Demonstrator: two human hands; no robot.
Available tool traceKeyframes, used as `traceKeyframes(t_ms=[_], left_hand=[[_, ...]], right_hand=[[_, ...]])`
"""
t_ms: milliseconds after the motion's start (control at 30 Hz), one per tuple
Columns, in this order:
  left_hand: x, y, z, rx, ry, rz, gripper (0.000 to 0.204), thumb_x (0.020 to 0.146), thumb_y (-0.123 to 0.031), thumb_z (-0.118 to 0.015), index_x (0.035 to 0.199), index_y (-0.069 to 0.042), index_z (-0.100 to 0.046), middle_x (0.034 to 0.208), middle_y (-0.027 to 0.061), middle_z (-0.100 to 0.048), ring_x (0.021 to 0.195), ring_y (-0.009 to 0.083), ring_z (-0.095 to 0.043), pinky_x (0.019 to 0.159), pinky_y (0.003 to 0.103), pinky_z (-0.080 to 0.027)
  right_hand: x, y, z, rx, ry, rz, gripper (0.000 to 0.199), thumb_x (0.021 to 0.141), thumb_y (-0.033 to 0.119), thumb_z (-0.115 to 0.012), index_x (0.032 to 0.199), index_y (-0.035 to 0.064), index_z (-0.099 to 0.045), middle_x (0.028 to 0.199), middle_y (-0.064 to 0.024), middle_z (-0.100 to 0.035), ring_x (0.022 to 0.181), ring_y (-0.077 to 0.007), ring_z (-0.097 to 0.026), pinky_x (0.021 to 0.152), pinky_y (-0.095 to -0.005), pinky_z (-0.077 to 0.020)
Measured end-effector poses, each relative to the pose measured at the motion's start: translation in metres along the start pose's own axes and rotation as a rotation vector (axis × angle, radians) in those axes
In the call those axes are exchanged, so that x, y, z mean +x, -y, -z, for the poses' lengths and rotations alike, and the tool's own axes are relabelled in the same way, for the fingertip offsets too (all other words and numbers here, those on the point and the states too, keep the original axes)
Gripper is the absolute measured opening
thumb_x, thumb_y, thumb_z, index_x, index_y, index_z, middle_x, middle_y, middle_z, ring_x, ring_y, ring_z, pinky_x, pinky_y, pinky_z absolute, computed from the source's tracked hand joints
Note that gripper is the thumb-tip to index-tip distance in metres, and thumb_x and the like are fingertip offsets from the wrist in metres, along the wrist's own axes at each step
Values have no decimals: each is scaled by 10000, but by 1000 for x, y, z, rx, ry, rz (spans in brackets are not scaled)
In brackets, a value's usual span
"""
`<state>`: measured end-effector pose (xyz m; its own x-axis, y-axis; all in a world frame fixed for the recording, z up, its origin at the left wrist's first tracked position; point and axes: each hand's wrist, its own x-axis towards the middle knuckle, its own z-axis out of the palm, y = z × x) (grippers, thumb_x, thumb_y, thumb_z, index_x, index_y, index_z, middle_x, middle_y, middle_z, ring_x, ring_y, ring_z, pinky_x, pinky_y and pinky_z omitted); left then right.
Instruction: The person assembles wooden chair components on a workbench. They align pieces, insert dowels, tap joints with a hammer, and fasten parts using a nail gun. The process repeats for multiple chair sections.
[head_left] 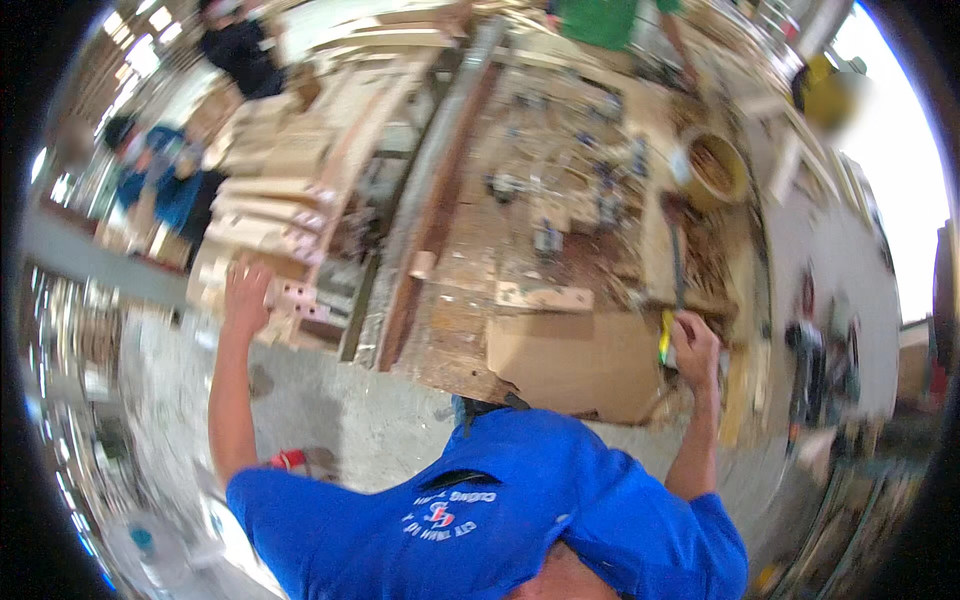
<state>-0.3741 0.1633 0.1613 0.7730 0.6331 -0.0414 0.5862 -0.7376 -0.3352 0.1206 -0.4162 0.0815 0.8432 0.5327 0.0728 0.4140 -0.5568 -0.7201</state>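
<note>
My left hand (247,298) reaches out to the left and has its fingers over a pale wooden piece (292,296) with dark holes in its end. That piece lies at the near end of a row of similar wooden pieces (262,215) with pinkish ends. On the right, my right hand (696,346) is closed around the yellow-and-black grip of a hammer (679,262). The hammer's dark shaft points away from me, and its blurred head lies near wood scraps. Between my hands, a short drilled wooden strip (545,297) rests just beyond a cardboard sheet (570,360).
Metal clamps or fittings (570,170) clutter the workbench (450,330). A yellowish bucket (735,180) of small brown pieces stands at the right. A long metal rail (430,190) runs away from me. Co-workers stand at the far left (165,185) and far side (597,20).
</note>
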Motion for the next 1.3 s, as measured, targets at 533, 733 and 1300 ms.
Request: traceKeyframes(t_ms=[533, 733, 1300], left_hand=[[36, -451, 34, -628, -47, -832, 563, 761, -382, -871, 1147, -86, -586, 990, 118, -641, 942, 331, -655, 788, 475, -516], [49, -485, -2, -503, -17, -731, 589, 761, -385, -872, 1190, -93, -594, 1032, 104, -635, 1001, 315, -639, 844, 454, -491], [58, -492, -22, -570, -33, -675, 646, 669, -338, -884, 1211, -111, -617, 964, 96, -605, 892, 303, -624, 750, 446, -480]], right_hand=[[-2, -49, 33, 19, -123, -145, 283, 928, 236, -727, 1129, 37, -744, 936, -160, -759, 830, -263, -723, 785, -378, -568], [81, -100, 32, -151, -112, -213, 301, 924, 283, -695, 1118, 60, -752, 1067, -177, -772, 1034, -361, -733, 896, -464, -564], [236, -184, -27, -293, 372, -305, 374, 857, 191, -791, 1191, 50, -704, 1143, -195, -744, 1146, -354, -692, 947, -451, -545]])
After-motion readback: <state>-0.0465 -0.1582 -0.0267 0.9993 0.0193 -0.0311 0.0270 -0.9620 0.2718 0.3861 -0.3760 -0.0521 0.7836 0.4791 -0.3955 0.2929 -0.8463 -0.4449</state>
